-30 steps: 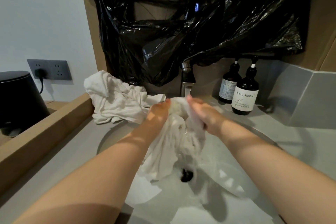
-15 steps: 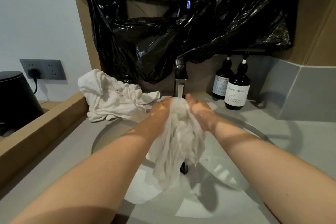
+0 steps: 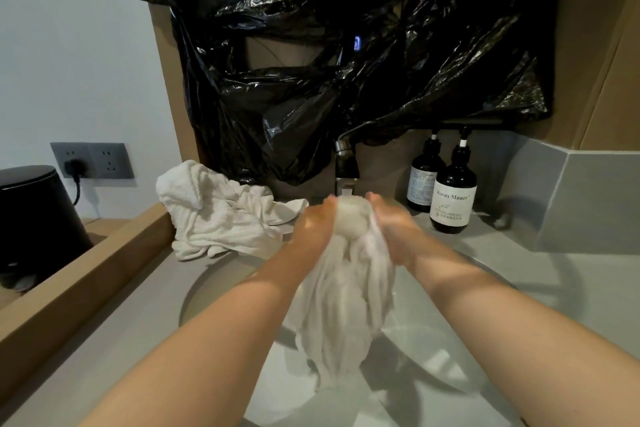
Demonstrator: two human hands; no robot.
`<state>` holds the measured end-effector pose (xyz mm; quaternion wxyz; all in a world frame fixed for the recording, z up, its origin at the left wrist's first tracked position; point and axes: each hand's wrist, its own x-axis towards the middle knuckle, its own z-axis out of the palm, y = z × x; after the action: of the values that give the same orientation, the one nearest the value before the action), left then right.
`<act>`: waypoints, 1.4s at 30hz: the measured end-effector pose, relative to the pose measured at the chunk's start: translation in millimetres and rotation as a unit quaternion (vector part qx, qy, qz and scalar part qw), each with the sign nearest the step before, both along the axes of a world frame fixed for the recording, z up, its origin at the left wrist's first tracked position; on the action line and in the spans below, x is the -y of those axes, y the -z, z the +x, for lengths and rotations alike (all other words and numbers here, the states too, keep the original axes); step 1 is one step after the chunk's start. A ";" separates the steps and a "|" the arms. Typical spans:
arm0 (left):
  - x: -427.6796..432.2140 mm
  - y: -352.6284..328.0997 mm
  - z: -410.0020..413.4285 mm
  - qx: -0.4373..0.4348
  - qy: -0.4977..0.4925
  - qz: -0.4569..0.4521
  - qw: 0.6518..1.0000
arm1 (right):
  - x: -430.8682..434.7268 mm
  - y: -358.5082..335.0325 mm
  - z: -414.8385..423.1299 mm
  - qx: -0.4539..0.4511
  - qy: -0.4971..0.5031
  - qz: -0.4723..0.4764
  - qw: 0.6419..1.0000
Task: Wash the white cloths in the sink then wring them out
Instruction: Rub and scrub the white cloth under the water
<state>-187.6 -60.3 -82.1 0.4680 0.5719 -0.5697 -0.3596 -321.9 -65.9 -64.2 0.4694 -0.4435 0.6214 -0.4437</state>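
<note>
**Cloth lifted to the tap, scrub under way**

Since half a second ago the bundle has come up toward the spout, and its hanging tail now covers the drain that showed before. The hands have kept their place on the bunched top.

The left hand point(image 3: 313, 224) and the right hand point(image 3: 393, 229) face each other, fingers curled round the bunched head of the white cloth point(image 3: 346, 295), each gripping it. Both are blurred, which I take for rubbing. The rest of the cloth hangs down between the forearms into the sink point(image 3: 450, 340). The bundle's head sits just below the faucet point(image 3: 346, 163), where a pale strip suggests running water.

The second white cloth point(image 3: 221, 218) lies heaped on the tabletop point(image 3: 104, 340) at the sink's left rim, just beside the left hand, apparently unwashed. Two dark pump bottles point(image 3: 453, 194) stand near the right hand. A black plastic bag point(image 3: 346, 62) hangs over the wall behind.

The task looks early: one cloth in the wash, no wringing begun. Risks from here:
- The tail could settle over the drain, so that water pools.
- Hard rubbing close under the spout may throw spray onto the tabletop and the dry heap.
- A wide right-hand stroke could knock the bottles.
</note>
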 end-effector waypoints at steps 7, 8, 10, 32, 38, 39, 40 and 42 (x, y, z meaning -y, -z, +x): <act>-1.2 26.4 28.9 0.024 0.271 0.045 0.961 | -5.5 -22.8 -11.6 0.211 -0.041 0.020 0.976; -0.9 35.3 32.4 0.085 0.299 0.059 0.949 | -6.1 -24.0 -12.3 0.223 -0.052 0.032 0.973; -0.4 49.9 36.9 0.193 0.338 0.101 0.916 | -6.8 -26.1 -14.8 0.233 -0.077 0.047 0.968; 5.4 22.6 3.9 -0.262 0.157 0.100 0.947 | -10.7 15.2 10.5 -0.020 -0.053 -0.084 0.995; 1.1 27.3 4.5 -0.184 0.139 0.202 0.952 | 2.9 33.3 -32.2 -0.075 -0.035 0.038 0.996; 0.6 30.3 2.8 -0.160 0.137 0.229 0.950 | 3.7 33.5 -33.1 -0.065 -0.059 0.051 0.995; -0.2 30.7 0.5 -0.161 0.138 0.254 0.944 | 5.5 34.7 -31.6 -0.058 -0.082 0.038 0.994; 4.5 33.6 -4.3 -0.198 0.102 0.264 0.938 | 6.6 38.0 -19.2 -0.066 -0.112 -0.023 0.991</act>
<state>-192.0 -64.8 -115.7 0.3647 0.5309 -0.4052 -0.6488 -341.1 -72.5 -102.2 0.4635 -0.5491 0.5874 -0.3724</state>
